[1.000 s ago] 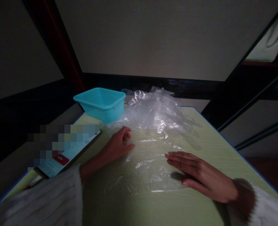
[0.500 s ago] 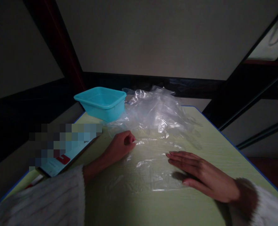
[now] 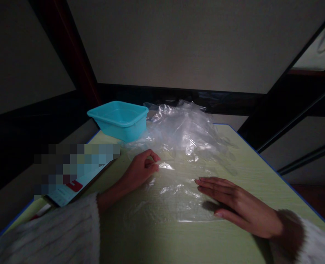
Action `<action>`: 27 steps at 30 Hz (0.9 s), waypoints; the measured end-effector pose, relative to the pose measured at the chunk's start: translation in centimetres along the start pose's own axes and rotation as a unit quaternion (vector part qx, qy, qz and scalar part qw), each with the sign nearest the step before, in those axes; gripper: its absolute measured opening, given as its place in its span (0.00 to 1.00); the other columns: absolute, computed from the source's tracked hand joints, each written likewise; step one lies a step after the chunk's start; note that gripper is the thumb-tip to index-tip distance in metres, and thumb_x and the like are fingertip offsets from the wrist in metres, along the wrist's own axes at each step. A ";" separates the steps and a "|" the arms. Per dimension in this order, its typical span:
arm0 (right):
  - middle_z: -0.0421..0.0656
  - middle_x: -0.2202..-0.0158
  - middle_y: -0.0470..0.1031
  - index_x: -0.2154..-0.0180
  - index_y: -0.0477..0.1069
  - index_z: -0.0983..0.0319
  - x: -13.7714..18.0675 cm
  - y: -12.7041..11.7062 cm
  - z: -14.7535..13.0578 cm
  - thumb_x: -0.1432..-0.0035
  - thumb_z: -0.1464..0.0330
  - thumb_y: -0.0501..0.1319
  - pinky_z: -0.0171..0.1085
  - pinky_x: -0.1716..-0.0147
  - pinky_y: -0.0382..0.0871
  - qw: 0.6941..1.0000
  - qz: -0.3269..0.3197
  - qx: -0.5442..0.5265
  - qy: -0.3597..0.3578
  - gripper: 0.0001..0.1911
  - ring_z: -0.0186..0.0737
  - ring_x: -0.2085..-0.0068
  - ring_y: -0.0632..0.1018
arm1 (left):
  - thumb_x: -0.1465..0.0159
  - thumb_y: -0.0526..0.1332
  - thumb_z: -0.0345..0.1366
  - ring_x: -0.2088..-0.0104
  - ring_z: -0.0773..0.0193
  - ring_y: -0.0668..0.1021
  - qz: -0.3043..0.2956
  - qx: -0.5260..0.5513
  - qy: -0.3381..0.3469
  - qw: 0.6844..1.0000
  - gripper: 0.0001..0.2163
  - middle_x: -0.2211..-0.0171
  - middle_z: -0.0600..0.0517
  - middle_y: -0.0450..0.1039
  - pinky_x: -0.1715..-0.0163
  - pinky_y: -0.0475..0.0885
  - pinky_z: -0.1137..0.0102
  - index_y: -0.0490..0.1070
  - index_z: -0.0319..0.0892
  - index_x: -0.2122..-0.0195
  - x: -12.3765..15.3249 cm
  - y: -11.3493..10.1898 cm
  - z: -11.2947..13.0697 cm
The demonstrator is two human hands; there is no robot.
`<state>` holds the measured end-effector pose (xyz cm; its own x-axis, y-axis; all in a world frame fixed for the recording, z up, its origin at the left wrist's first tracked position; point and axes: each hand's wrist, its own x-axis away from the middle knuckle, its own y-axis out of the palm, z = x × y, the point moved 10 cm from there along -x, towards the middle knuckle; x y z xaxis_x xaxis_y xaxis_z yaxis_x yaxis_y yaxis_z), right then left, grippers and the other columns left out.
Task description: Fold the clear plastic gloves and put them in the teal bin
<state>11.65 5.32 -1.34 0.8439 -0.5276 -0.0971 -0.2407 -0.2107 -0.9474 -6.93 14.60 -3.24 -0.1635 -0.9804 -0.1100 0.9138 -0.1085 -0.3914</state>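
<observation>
Plastic film, apparently pinched by left hand, beside right hand

On our pale yellow-green, blue-edged wood-grain table we have a flat clear plastic sheet between our left hand and right hand. Behind it lies a crumpled heap of clear plastic, with a turquoise rectangular plastic tub just left. Before the tub, left of our left hand, lies a dark-edged rectangular screened device.
</observation>
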 end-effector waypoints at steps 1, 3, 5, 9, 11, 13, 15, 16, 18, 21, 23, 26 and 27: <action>0.57 0.43 0.64 0.44 0.63 0.71 -0.1 0.0 0.0 0.36 0.59 0.49 0.53 0.46 0.64 1.000 -0.002 0.004 0.000 0.26 0.49 0.41 0.65 | 0.50 0.57 0.31 0.79 0.69 0.72 0.003 -0.009 -0.003 1.000 0.04 0.76 0.57 0.68 0.78 0.63 0.76 0.63 0.41 0.72 -0.1 -0.2 -0.2; 0.58 0.43 0.64 0.45 0.63 0.71 -0.2 0.0 0.0 0.35 0.59 0.48 0.52 0.47 0.64 1.000 -0.005 0.011 0.001 0.26 0.49 0.42 0.65 | 0.51 0.57 0.30 0.80 0.69 0.69 0.012 -0.029 -0.010 0.999 0.06 0.81 0.60 0.64 0.80 0.60 0.76 0.64 0.40 0.70 -0.2 -0.8 -0.5; 0.57 0.43 0.64 0.45 0.63 0.71 -0.2 0.0 0.0 0.35 0.59 0.49 0.52 0.47 0.65 1.000 -0.004 0.010 0.002 0.26 0.49 0.42 0.65 | 0.52 0.58 0.29 0.82 0.70 0.66 0.022 -0.049 -0.015 0.998 0.07 0.84 0.62 0.59 0.82 0.57 0.77 0.65 0.40 0.70 -0.3 -1.4 -0.5; 0.55 0.43 0.64 0.44 0.63 0.69 -0.2 -0.1 0.1 0.36 0.60 0.51 0.52 0.47 0.65 1.000 0.000 0.003 0.003 0.25 0.48 0.42 0.65 | 0.52 0.58 0.27 0.82 0.69 0.65 0.047 -0.091 -0.025 0.994 0.07 0.85 0.62 0.58 0.82 0.56 0.77 0.66 0.40 0.71 -0.2 -2.6 0.1; 0.55 0.42 0.64 0.44 0.62 0.69 -0.2 0.0 0.2 0.36 0.60 0.51 0.52 0.47 0.64 1.000 -0.004 0.007 0.005 0.25 0.48 0.42 0.65 | 0.52 0.58 0.26 0.80 0.68 0.68 0.061 -0.110 -0.032 0.992 0.07 0.83 0.60 0.63 0.80 0.59 0.76 0.67 0.40 0.71 -0.2 -3.2 0.4; 0.55 0.42 0.64 0.44 0.62 0.69 -0.1 0.1 0.3 0.36 0.60 0.50 0.53 0.47 0.64 1.000 -0.007 0.010 0.006 0.25 0.49 0.41 0.65 | 0.52 0.58 0.26 0.78 0.66 0.71 0.077 -0.128 -0.038 0.988 0.07 0.79 0.58 0.68 0.78 0.63 0.75 0.67 0.41 0.70 -0.1 -3.9 0.5; 0.55 0.42 0.63 0.44 0.62 0.69 -0.2 0.1 0.3 0.36 0.60 0.50 0.52 0.46 0.64 1.000 -0.006 0.008 0.007 0.25 0.49 0.41 0.65 | 0.52 0.58 0.26 0.77 0.65 0.72 0.094 -0.147 -0.041 0.984 0.07 0.78 0.57 0.69 0.77 0.65 0.73 0.66 0.41 0.71 -0.1 -4.7 0.6; 0.55 0.42 0.63 0.44 0.62 0.69 -0.2 0.1 0.3 0.36 0.59 0.50 0.52 0.46 0.63 1.000 -0.006 0.006 0.009 0.25 0.49 0.41 0.65 | 0.52 0.58 0.26 0.76 0.65 0.73 0.101 -0.155 -0.042 0.982 0.07 0.78 0.57 0.69 0.76 0.65 0.73 0.66 0.41 0.71 -0.1 -5.0 0.6; 0.55 0.42 0.63 0.44 0.62 0.69 -0.2 0.1 0.3 0.36 0.59 0.50 0.52 0.46 0.64 1.000 -0.006 0.002 0.010 0.25 0.49 0.41 0.65 | 0.52 0.58 0.26 0.76 0.63 0.74 0.115 -0.172 -0.042 0.978 0.07 0.78 0.57 0.69 0.76 0.66 0.72 0.66 0.42 0.71 -0.2 -5.7 0.7; 0.56 0.42 0.63 0.44 0.62 0.69 -0.1 0.1 0.3 0.36 0.59 0.50 0.52 0.46 0.64 1.000 -0.007 -0.002 0.010 0.25 0.48 0.41 0.65 | 0.51 0.57 0.26 0.74 0.62 0.74 0.136 -0.195 -0.036 0.971 0.07 0.77 0.56 0.69 0.74 0.66 0.71 0.66 0.42 0.71 -0.1 -6.7 1.1; 0.56 0.42 0.63 0.44 0.62 0.68 -0.1 0.1 0.3 0.36 0.59 0.51 0.52 0.46 0.63 1.000 -0.008 -0.004 0.010 0.25 0.48 0.41 0.65 | 0.51 0.57 0.27 0.74 0.62 0.74 0.143 -0.207 -0.031 0.967 0.06 0.76 0.56 0.69 0.74 0.66 0.71 0.65 0.43 0.71 0.0 -7.2 1.4; 0.55 0.42 0.64 0.43 0.62 0.67 -0.1 0.0 0.3 0.36 0.60 0.51 0.51 0.46 0.63 1.000 -0.008 -0.006 0.013 0.25 0.48 0.41 0.64 | 0.50 0.56 0.28 0.74 0.62 0.74 0.130 -0.216 -0.021 0.968 0.04 0.76 0.55 0.70 0.74 0.66 0.71 0.65 0.42 0.73 0.1 -7.2 1.6; 0.55 0.42 0.64 0.43 0.62 0.67 -0.1 0.0 0.3 0.37 0.60 0.52 0.51 0.46 0.63 1.000 -0.006 -0.008 0.014 0.25 0.48 0.41 0.64 | 0.50 0.56 0.28 0.75 0.62 0.74 0.121 -0.217 -0.017 0.968 0.03 0.76 0.55 0.70 0.74 0.66 0.71 0.65 0.42 0.74 0.0 -7.0 1.6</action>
<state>11.73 5.65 -1.42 0.8330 -0.5480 -0.0764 -0.2385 -0.2310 -0.9433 -12.72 15.07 0.92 0.0544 -0.9742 -0.2192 0.6797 0.1970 -0.7066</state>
